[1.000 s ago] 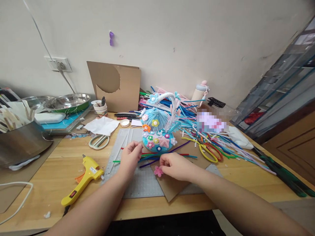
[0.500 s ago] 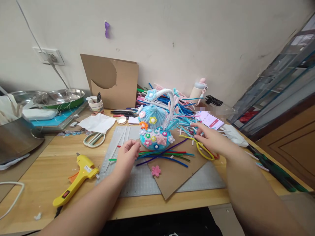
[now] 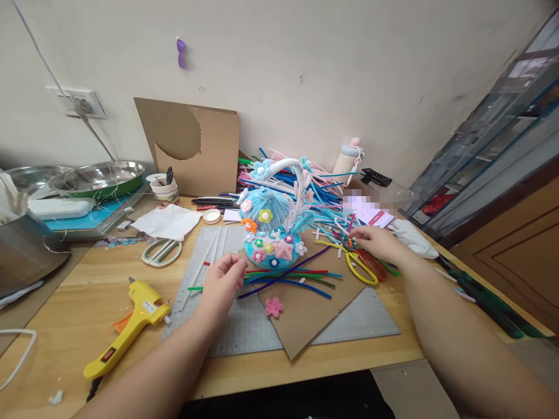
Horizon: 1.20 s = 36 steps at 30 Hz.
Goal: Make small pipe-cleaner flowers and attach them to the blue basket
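Observation:
My left hand is closed in a loose pinch just left of the basket; whatever its fingertips may hold is too small to make out. My right hand has its fingers together over coloured pipe cleaners, whose red and green ends show below the hand. Close by lie yellow-handled scissors or pliers, the tip partly hidden. Between my hands stands a blue fuzzy basket with a white arched handle and small flowers. Before it are loose pipe cleaners and a pink flower on cardboard.
A yellow glue gun and white-handled scissors lie at left. Behind the basket are a pile of pipe cleaners, a bottle and upright cardboard. A phone lies beyond my right hand.
My right hand has shifted slightly right, and its fingers have drawn together. More red and green pipe cleaners show beneath it. My left hand keeps its pinch. The view has shifted slightly.

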Tool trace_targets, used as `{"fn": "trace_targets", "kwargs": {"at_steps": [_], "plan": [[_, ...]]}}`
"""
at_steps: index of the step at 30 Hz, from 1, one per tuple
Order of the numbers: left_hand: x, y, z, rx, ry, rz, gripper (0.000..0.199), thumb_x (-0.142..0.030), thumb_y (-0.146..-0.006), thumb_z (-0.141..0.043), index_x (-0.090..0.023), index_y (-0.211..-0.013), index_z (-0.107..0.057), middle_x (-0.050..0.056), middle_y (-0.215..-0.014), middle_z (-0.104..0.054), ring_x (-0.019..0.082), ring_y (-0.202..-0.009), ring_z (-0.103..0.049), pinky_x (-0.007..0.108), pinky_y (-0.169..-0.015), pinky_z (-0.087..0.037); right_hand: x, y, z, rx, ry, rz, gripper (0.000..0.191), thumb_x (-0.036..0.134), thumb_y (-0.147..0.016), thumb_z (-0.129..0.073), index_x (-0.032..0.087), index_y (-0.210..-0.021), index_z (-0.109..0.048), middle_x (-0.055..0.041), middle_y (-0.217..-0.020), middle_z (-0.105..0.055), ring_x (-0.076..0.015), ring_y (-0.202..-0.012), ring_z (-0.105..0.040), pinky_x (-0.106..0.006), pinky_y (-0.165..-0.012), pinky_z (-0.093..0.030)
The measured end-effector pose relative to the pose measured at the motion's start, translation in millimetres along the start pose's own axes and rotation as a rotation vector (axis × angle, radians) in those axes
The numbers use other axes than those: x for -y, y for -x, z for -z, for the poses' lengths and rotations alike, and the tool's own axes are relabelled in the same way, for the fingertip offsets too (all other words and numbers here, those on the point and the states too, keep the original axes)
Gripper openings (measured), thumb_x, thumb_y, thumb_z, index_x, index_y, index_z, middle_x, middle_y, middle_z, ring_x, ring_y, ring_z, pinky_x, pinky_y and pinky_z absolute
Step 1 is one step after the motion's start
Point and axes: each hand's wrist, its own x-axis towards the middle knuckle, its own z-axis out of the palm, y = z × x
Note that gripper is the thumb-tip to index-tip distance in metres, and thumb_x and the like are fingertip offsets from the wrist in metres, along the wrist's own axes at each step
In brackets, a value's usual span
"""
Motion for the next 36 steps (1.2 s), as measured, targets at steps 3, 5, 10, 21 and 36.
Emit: {"fn": "trace_targets", "kwargs": {"at_steps": [3,5,10,21,36], "plan": [[0.5,-0.2,0.6,0.002,-0.004,0.006,0.023,-0.034,-0.076,-0.06,-0.017,-0.064,-0.052,-0.005,-0.048,-0.047,0.007,-0.044,-0.037,0.018,-0.044,-0.027,16.8,-4.8,-8.6,0.092,-0.101,0.19,0.012,0.017,-0.068,-0.063,0.02,-0.076,-0.071,-0.0044,-0.089,-0.067,-0.0193,-0.086,-0.061,-0.028,-0.079,-0.046],[1.1,-0.4,1.0,0.003,-0.006,0.008,0.023,-0.035,-0.076,-0.06,-0.017,-0.064,-0.052,-0.005,-0.048,-0.047,0.007,-0.044,-0.037,0.018,-0.045,-0.027,22.4,-6.0,-10.8,0.091,-0.156,0.24,0.009,0.019,-0.066,-0.065,0.02,-0.073,-0.07,-0.0041,-0.085,-0.067,-0.0192,-0.083,-0.061,-0.028,-0.079,-0.047],[1.6,0.8,0.5,0.015,-0.004,0.015,0.023,-0.036,-0.076,-0.06,-0.017,-0.066,-0.053,-0.005,-0.049,-0.047,0.007,-0.045,-0.037,0.018,-0.045,-0.028,1.9,-1.8,6.9,-0.305,-0.264,0.08,0.024,0.034,-0.084,-0.048,0.018,-0.095,-0.063,-0.0093,-0.087,-0.065,-0.0219,-0.076,-0.059,-0.034,-0.069,-0.046],[1.5,4.4,-1.4,0.055,-0.037,0.001,0.026,-0.04,-0.074,-0.063,-0.018,-0.065,-0.053,-0.005,-0.051,-0.047,0.008,-0.046,-0.04,0.019,-0.045,-0.029,-46.5,8.1,35.5,-0.501,-0.326,-0.186,0.03,0.045,-0.08,-0.05,0.019,-0.09,-0.06,-0.0103,-0.066,-0.062,-0.0203,-0.051,-0.053,-0.035,-0.051,-0.039],[-0.5,9.2,-4.8,0.09,-0.05,-0.04,0.021,-0.036,-0.074,-0.065,-0.018,-0.068,-0.057,-0.003,-0.056,-0.052,0.009,-0.049,-0.044,0.02,-0.047,-0.034,38.9,6.1,-6.6,-0.177,-0.029,0.028,0.02,0.034,-0.082,-0.048,0.019,-0.074,-0.059,-0.0069,-0.078,-0.063,-0.0214,-0.074,-0.055,-0.03,-0.065,-0.039]]}}
